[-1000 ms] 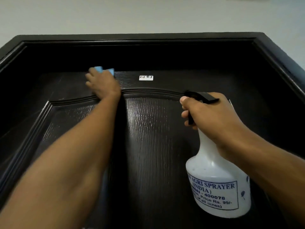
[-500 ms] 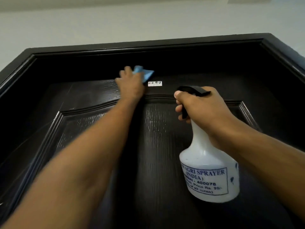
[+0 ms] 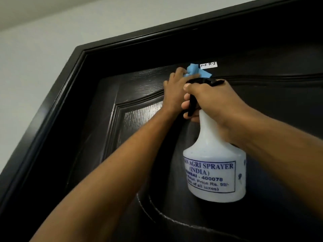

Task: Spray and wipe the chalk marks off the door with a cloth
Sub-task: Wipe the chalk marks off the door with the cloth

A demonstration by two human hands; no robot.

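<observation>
Moved since earlier: left hand (image 3: pixel 174 88) has slid rightward along the top rail, from the left side toward the white label (image 3: pixel 208 65); the view has tilted, so the door frame (image 3: pixel 57 105) now runs diagonally.
Left grip: presses the blue cloth (image 3: pixel 193 71) flat against the door (image 3: pixel 139 81) at about 12 o'clock of the scene; the fingers are largely hidden behind the cloth and the other hand, so I cannot tell whether they curl round it or lie straight on it.
Why there: the cloth sits just at 9 o'clock of the label, on the rail above the arched moulding, probably to rub that strip dry.
Right grip: right hand (image 3: pixel 213 103) is wrapped round the neck of the spray bottle (image 3: pixel 215 165), fingers curled at the black trigger (image 3: pixel 192 105), thumb over the top.
Why held so: the bottle hangs upright, close to the door and just at 3 o'clock of the left wrist (ready for another squirt, I judge), with the nozzle pointing toward the panel.
Chalk marks: a pale dusty line (image 3: pixel 167 217) follows the curved lower moulding at 6 o'clock, not yet wiped; none is plain near the cloth.
Progress: upper rail looks nearly done, lower curve remains.
Risk: wiping over the label could lift it.
</observation>
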